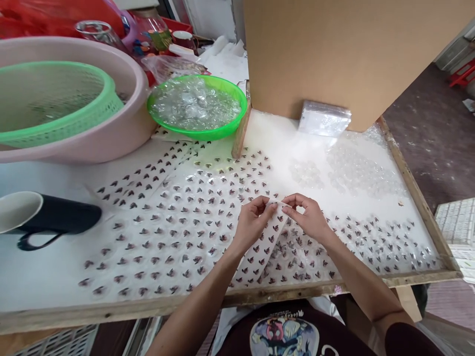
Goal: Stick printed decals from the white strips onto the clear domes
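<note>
My left grip (254, 217) and right grip (308, 215) both pinch the top edge of the sticker sheet (265, 247), fingertips nearly touching. Its long axis runs from them toward 7 o'clock, low over the desk (48, 277).

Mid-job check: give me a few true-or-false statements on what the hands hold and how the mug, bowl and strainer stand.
1. The left hand and right hand both pinch the printed sheet. True.
2. The black mug stands upright. False: it lies on its side.
3. The green bowl holds clear domes. True.
4. The green strainer sits in the cardboard box. False: it sits in the pink basin.
</note>
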`<action>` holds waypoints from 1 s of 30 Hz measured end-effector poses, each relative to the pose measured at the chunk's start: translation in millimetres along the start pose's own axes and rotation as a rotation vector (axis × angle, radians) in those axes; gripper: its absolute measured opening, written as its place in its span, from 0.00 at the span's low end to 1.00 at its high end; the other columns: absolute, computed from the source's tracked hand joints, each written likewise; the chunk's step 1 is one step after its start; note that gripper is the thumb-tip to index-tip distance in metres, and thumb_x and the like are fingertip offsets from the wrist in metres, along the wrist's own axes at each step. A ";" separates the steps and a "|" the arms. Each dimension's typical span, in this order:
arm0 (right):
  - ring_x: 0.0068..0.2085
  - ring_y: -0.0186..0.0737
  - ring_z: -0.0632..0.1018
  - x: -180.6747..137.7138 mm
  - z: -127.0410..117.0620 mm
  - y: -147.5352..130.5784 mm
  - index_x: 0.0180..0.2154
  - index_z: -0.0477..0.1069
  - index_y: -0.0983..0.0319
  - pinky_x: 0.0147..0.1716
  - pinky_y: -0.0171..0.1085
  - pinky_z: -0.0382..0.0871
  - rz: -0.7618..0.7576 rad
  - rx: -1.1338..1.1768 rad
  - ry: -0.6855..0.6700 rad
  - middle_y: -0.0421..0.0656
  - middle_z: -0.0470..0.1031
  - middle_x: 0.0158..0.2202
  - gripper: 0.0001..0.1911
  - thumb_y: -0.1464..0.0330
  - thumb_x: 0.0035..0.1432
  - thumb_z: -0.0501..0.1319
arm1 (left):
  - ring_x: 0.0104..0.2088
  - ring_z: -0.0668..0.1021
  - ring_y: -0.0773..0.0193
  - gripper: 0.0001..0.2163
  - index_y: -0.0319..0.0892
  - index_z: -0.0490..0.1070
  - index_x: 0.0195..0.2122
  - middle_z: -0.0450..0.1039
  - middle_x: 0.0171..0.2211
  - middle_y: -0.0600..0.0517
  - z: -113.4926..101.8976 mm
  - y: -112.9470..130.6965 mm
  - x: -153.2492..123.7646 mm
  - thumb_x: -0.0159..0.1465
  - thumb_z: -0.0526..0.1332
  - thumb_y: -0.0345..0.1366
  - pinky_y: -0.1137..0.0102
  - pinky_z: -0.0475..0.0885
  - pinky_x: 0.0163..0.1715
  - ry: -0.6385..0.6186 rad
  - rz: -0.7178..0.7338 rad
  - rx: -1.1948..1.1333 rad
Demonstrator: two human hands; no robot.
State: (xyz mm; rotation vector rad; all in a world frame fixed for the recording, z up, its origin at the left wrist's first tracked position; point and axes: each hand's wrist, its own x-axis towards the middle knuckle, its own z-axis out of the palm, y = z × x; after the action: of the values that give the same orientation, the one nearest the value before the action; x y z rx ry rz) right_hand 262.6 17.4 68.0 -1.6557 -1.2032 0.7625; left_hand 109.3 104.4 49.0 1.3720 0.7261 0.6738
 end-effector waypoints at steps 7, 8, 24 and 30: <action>0.40 0.44 0.73 -7.0 -0.9 4.8 0.35 0.75 0.54 0.51 0.49 0.60 -0.139 -0.228 0.146 0.42 0.75 0.37 0.07 0.60 0.61 0.62 | 0.19 0.58 0.72 0.16 0.42 0.63 0.23 0.55 0.18 0.59 2.3 -5.8 0.4 0.61 0.64 0.45 0.75 0.54 0.18 0.071 0.026 0.069; 0.40 0.44 0.72 -6.8 -1.4 5.1 0.34 0.74 0.55 0.49 0.49 0.61 -0.140 -0.213 0.168 0.42 0.74 0.36 0.07 0.60 0.62 0.61 | 0.19 0.58 0.72 0.17 0.42 0.63 0.23 0.55 0.18 0.59 2.0 -6.4 0.4 0.62 0.63 0.46 0.74 0.54 0.18 0.065 0.032 0.083; 0.37 0.38 0.75 -0.8 7.8 -2.1 0.46 0.59 0.54 0.44 0.42 0.70 -0.224 0.199 0.302 0.39 0.70 0.33 0.14 0.65 0.61 0.62 | 0.23 0.63 0.69 0.14 0.40 0.70 0.27 0.62 0.21 0.55 3.7 -4.3 0.2 0.64 0.59 0.45 0.74 0.58 0.22 -0.090 0.101 0.176; 0.39 0.38 0.75 23.7 -63.4 41.7 0.48 0.52 0.54 0.48 0.44 0.68 -0.129 0.086 0.613 0.38 0.71 0.34 0.21 0.64 0.57 0.61 | 0.22 0.62 0.69 0.14 0.41 0.69 0.26 0.61 0.21 0.56 1.4 -5.8 0.7 0.65 0.58 0.43 0.74 0.57 0.21 -0.026 0.095 0.206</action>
State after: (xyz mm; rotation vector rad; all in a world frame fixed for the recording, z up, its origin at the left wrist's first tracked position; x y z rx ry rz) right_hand 340.9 15.6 54.6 -1.5611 -0.8128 0.1902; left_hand 110.9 103.6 43.2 1.6089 0.7287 0.6682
